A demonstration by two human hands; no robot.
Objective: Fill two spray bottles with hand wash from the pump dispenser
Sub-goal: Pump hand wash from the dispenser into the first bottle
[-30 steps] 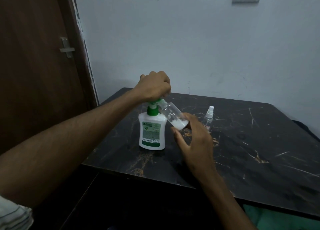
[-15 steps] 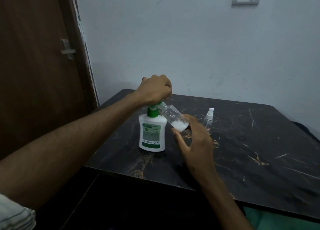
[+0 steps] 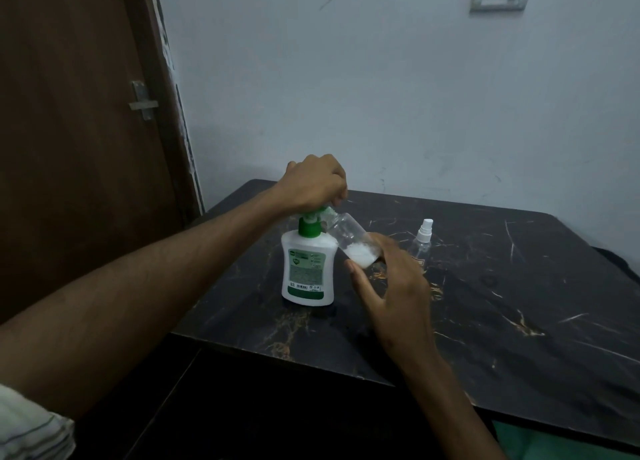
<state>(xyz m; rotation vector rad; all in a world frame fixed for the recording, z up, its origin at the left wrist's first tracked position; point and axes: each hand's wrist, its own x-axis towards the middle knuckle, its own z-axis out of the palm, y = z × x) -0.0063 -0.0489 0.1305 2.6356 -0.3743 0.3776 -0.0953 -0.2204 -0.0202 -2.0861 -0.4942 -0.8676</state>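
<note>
Two grips: the right hand (image 3: 394,286) pinches a tilted clear plastic bottle (image 3: 349,240) holding white soap, its mouth under the green nozzle; the left hand (image 3: 317,182), fisted, covers the white pump dispenser (image 3: 308,269). Beyond, a capped spray bottle (image 3: 423,240) stands on glossy dark marble table (image 3: 519,304).

The pump dispenser (image 3: 308,269) was white with a green pump collar and a green-and-white label, and the tilted spray bottle (image 3: 351,243) was clear with white liquid at its base. The second spray bottle (image 3: 422,241) was clear with a white nozzle. The table (image 3: 502,304) was black, veined gold and white.
</note>
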